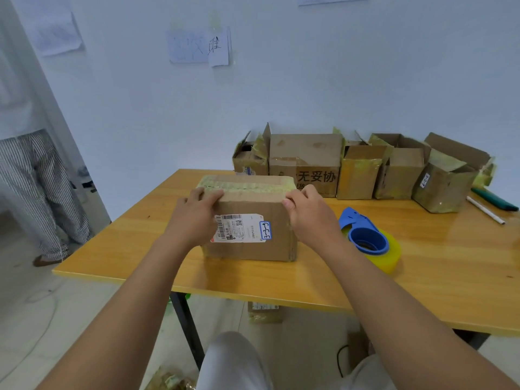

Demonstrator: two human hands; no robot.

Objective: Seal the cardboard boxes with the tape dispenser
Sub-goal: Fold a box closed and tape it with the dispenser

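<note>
A yellow wooden bench (422,277) stands against a pale wall with paper sheets (197,47) pinned to it. A white pen (485,210) and a dark green case (493,199) lie near its right end. A person in striped trousers (36,192) stands at far left.

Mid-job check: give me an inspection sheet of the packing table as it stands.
Surface: wooden table, glossy.
Job's things: taped box in front; blue tape dispenser lying to its right; open boxes along the wall.
Clutter: pen and dark green item at far right.
Hands: left hand and right hand grip the box's top edges.
Cables: black cord on the floor.
Surroundings: papers on wall; a person's striped trousers at left.
</note>
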